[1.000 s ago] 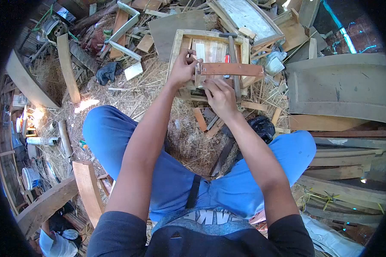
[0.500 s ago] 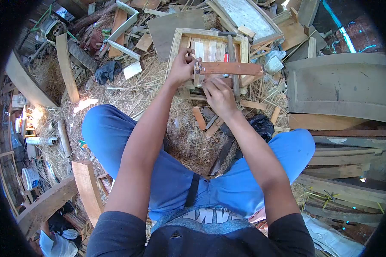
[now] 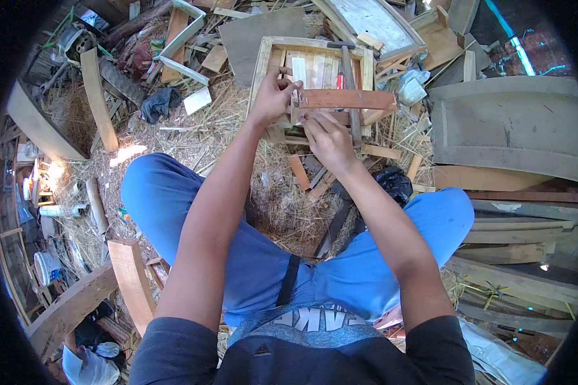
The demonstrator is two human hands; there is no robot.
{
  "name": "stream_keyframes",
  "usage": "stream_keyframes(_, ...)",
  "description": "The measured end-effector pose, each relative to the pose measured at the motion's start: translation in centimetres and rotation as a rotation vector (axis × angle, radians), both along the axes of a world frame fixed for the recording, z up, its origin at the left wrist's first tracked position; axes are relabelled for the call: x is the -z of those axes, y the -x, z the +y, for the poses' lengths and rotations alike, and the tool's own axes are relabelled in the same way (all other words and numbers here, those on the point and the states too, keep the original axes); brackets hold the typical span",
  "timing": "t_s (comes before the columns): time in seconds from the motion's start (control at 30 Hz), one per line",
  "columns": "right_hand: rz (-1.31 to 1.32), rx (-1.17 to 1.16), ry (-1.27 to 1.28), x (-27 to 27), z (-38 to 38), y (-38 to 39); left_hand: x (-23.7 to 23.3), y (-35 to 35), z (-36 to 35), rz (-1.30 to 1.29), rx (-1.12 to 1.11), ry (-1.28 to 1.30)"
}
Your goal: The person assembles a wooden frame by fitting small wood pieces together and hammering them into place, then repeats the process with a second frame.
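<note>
A reddish-brown wooden piece (image 3: 350, 99) lies crosswise above a pale wooden frame (image 3: 261, 74). Its left end has a short upright part, and my left hand (image 3: 275, 97) grips that end with bent fingers. Just below the same end, my right hand (image 3: 328, 138) is closed, its fingertips pressed together; whatever is between them is too small to make out. Inside the frame are light slats and a white strip (image 3: 298, 70). A hammer (image 3: 348, 64) lies along the frame's right side, beside a red-handled tool (image 3: 340, 81).
Wood shavings and offcuts cover the ground around the frame. A grey board (image 3: 253, 42) lies behind it, and a large curved panel (image 3: 507, 128) stands at the right. Stacked planks (image 3: 514, 224) lie beyond my right knee. A dark cloth (image 3: 160, 104) is at the left.
The view has shifted slightly. Both hands stay at the left end of the reddish-brown piece, with hardly any visible movement.
</note>
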State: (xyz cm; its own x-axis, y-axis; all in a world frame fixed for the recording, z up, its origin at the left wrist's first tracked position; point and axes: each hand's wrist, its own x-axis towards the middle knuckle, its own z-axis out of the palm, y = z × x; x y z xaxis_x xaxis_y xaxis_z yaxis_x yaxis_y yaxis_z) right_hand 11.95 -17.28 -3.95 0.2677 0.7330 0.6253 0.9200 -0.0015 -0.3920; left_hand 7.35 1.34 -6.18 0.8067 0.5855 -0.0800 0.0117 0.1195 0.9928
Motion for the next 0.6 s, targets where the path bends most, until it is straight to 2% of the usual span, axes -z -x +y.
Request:
stream_keyframes(0.17,-0.004,-0.027,0.018,-0.2,-0.2,-0.1,1.4,-0.2,0.5,-0.025,-0.006,-0.017)
stream_keyframes(0.27,0.044,-0.011,-0.036,0.0,-0.4,-0.1,1.4,-0.6,0.7,-0.028,0.006,-0.053)
stream_keyframes(0.6,0.163,0.038,0.019,-0.5,-0.5,0.4,0.3,0.0,0.3,0.046,0.001,-0.095)
